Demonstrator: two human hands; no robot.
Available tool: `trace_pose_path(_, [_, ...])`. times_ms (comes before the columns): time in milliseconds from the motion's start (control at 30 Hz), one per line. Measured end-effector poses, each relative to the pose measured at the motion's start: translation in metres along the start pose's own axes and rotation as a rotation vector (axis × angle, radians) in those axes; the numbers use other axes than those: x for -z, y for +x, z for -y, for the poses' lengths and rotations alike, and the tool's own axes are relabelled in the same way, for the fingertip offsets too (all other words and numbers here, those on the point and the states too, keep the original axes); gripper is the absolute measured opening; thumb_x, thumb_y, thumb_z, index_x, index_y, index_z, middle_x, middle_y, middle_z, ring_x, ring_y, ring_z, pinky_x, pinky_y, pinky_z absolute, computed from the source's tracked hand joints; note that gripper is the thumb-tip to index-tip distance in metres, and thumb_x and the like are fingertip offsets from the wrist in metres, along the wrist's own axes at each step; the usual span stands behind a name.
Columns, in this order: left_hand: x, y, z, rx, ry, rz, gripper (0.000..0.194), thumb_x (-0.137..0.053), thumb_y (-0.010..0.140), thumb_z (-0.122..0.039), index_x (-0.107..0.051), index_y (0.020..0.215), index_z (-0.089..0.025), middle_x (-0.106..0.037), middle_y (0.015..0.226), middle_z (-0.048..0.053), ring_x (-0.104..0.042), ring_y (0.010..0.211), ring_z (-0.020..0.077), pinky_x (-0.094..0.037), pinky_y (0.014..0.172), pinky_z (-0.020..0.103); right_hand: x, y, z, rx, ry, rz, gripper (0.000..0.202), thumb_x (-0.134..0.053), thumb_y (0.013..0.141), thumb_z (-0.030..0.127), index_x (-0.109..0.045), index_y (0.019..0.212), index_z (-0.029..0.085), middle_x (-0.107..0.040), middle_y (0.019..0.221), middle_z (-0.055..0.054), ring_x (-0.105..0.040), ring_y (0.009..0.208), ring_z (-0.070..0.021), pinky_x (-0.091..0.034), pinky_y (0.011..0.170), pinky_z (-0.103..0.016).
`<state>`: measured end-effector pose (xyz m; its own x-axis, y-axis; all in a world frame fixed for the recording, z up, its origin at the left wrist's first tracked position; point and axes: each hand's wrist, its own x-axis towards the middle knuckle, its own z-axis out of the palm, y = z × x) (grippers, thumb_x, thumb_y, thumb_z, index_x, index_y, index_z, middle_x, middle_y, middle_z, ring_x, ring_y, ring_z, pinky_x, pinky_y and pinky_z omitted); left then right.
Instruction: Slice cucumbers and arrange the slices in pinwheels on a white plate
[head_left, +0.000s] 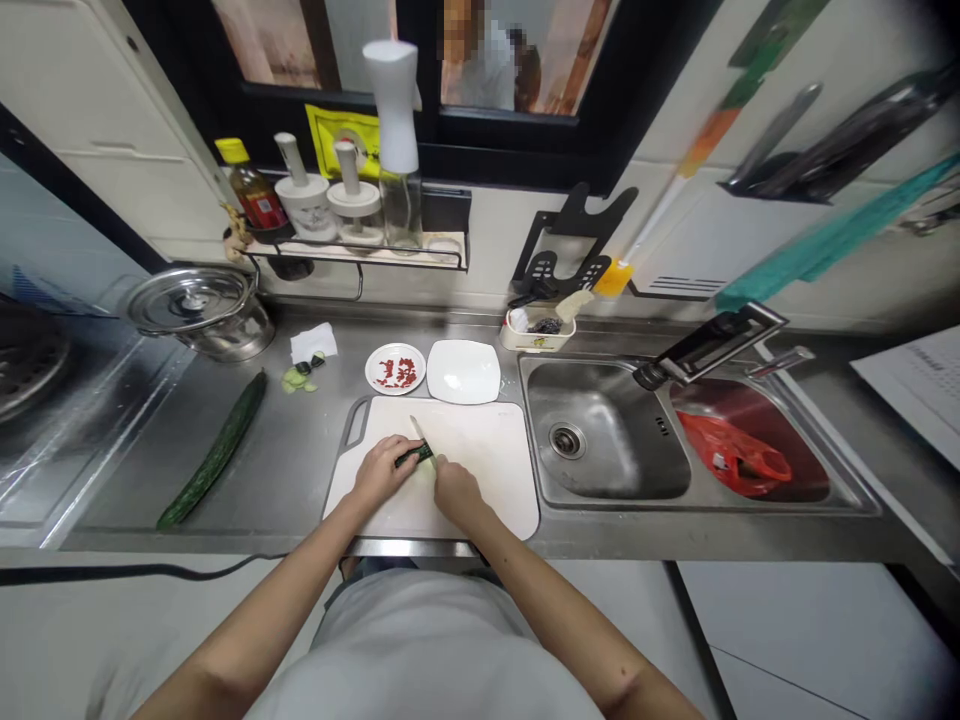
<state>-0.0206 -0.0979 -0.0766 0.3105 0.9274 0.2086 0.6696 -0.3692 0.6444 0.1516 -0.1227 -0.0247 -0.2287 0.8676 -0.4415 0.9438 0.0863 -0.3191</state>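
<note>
On the white cutting board (495, 470), my left hand (381, 470) presses down a short piece of cucumber (411, 456), fingers closed over it. My right hand (456, 492) grips a knife (417, 428), its blade pointing away from me across the cucumber piece. Pale green cut flesh shows beside the blade. Behind the board stand a white plate (463, 372) and a small round dish (373, 372) with chopped red bits. A whole cucumber (217, 455) lies on the counter to the left. The knife's handle is hidden in my right hand.
A double sink (607, 495) is at the right, with a red plastic bag (735, 455) in its far basin. Green peelings (298, 380) and a white tissue (315, 343) lie back left, near a lidded steel pot (232, 330). A condiment rack (442, 252) hangs above.
</note>
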Motion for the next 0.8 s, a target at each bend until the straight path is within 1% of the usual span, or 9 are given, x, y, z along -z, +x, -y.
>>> trace_pose_path(267, [-0.001,0.001,0.001,0.029,-0.004,0.010,0.024,-0.055,0.088,-0.029,-0.068,0.108,-0.028,-0.068,0.097,0.003,-0.061,0.092,0.0176,-0.048,0.085,0.031,0.009,0.007,0.008,-0.038,0.009,0.023,0.029,-0.036,0.089,0.008,-0.050,0.114,0.013,-0.067,0.099,-0.014,-0.064,0.099,-0.0205,-0.046,0.081,-0.029])
trace_pose_path(367, [-0.001,0.000,0.001,0.029,-0.006,0.007,0.025,-0.054,0.088,-0.029,-0.068,0.109,-0.027,-0.068,0.098,0.003,-0.061,0.093,0.0176,-0.048,0.086,0.031,0.009,0.002,0.008,-0.050,0.006,0.027,0.029,-0.037,0.089,0.007,-0.050,0.115,0.013,-0.067,0.099,-0.014,-0.064,0.098,-0.0199,-0.046,0.081,-0.029])
trace_pose_path(500, [-0.001,0.000,0.001,0.025,-0.014,0.003,0.025,-0.054,0.088,-0.030,-0.068,0.109,-0.027,-0.068,0.099,0.003,-0.062,0.094,0.0176,-0.047,0.087,0.031,0.003,-0.011,0.003,-0.045,-0.020,0.021,0.032,-0.034,0.088,0.005,-0.052,0.114,0.012,-0.067,0.099,-0.014,-0.064,0.099,-0.0200,-0.046,0.081,-0.028])
trace_pose_path(633, [-0.001,0.000,0.000,0.031,-0.016,0.010,0.025,-0.054,0.088,-0.029,-0.068,0.109,-0.027,-0.068,0.099,0.003,-0.062,0.093,0.0176,-0.047,0.087,0.031,-0.002,-0.024,-0.001,-0.080,-0.043,0.030,0.034,-0.031,0.088,0.004,-0.053,0.114,0.012,-0.067,0.098,-0.015,-0.064,0.099,-0.0209,-0.046,0.079,-0.028])
trace_pose_path(800, [-0.001,0.000,0.000,0.037,-0.003,0.010,0.025,-0.054,0.088,-0.028,-0.068,0.108,-0.027,-0.068,0.097,0.003,-0.061,0.093,0.0176,-0.047,0.086,0.031,-0.002,-0.022,0.000,-0.081,-0.041,0.025,0.034,-0.032,0.088,0.004,-0.052,0.114,0.013,-0.067,0.097,-0.015,-0.064,0.098,-0.0207,-0.045,0.079,-0.028])
